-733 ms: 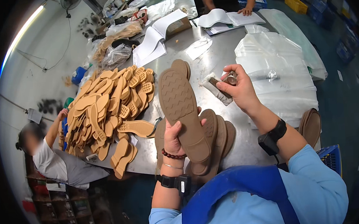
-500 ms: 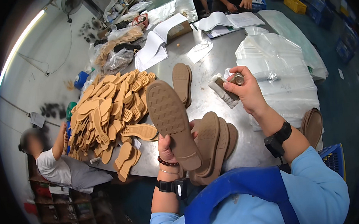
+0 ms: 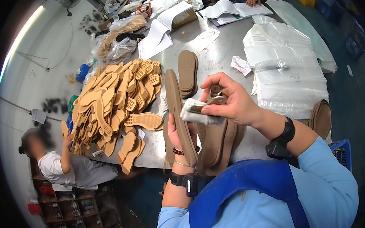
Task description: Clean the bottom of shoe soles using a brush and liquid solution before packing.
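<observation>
My left hand [image 3: 174, 133] holds a brown shoe sole [image 3: 176, 97] upright by its lower part, turned nearly edge-on. In my right hand [image 3: 237, 102] are a white cloth pad [image 3: 200, 116] and a small round metal-looking piece [image 3: 216, 92], pinched between thumb and fingers. The pad is at the sole's right side; whether it touches, I cannot tell. Below my hands, more brown soles [image 3: 222, 143] lean together at the table's near edge. Another pair of brown soles [image 3: 187, 72] lies beyond the held one.
A large heap of tan soles [image 3: 106, 97] covers the left of the metal table [image 3: 225, 55]. Stacked clear plastic bags [image 3: 286, 74] lie at right, paper sheets [image 3: 157, 38] and an open book [image 3: 243, 10] at the far side. A co-worker [image 3: 66, 165] sits at left.
The sole in my left hand has turned from showing its patterned face to edge-on. My right hand has moved left with the cloth pad, close to the sole.
</observation>
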Demonstrator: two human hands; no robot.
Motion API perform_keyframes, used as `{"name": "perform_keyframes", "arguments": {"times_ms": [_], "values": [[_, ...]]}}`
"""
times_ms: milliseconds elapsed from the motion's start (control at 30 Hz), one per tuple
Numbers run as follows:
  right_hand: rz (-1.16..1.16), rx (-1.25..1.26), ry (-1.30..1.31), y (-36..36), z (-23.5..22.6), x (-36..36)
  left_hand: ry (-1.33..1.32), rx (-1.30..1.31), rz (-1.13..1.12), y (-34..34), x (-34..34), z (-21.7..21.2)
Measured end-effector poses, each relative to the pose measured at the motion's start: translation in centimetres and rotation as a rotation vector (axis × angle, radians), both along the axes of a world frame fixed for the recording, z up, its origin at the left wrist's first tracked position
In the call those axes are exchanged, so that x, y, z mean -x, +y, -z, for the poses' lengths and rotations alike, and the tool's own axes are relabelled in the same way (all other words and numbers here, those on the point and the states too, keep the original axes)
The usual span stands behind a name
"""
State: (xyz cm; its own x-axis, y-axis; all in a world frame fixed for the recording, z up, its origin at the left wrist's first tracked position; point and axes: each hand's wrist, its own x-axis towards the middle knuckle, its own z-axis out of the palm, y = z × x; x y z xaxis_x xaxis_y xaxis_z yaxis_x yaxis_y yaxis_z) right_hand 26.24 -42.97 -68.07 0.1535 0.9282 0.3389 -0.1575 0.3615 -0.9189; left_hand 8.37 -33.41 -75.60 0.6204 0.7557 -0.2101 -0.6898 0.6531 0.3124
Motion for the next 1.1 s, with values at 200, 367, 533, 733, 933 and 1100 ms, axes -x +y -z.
{"name": "perform_keyframes", "arguments": {"times_ms": [200,367,533,733,933,1100], "values": [[0.239,-0.337,-0.56,0.7,1.7,3.6,0.176,-0.004,-0.03,0.4,0.5,1.5],[0.321,-0.681,-0.797,0.0,1.4,3.8,0.287,0.073,-0.075,0.9,1.2,2.8],[0.385,-0.873,-1.031,-0.6,1.3,5.2,0.144,0.104,0.002,0.1,1.3,1.0],[0.563,-0.759,-1.07,0.8,2.3,4.3,0.005,-0.015,-0.053,-0.5,0.6,1.4],[0.465,-0.366,-0.76,-0.1,2.9,4.1,0.171,-0.216,-0.199,-1.2,-0.2,-0.9],[0.037,0.235,-0.086,1.0,2.0,-0.2,0.128,-0.352,-0.113,-1.4,0.3,-3.3]]}}
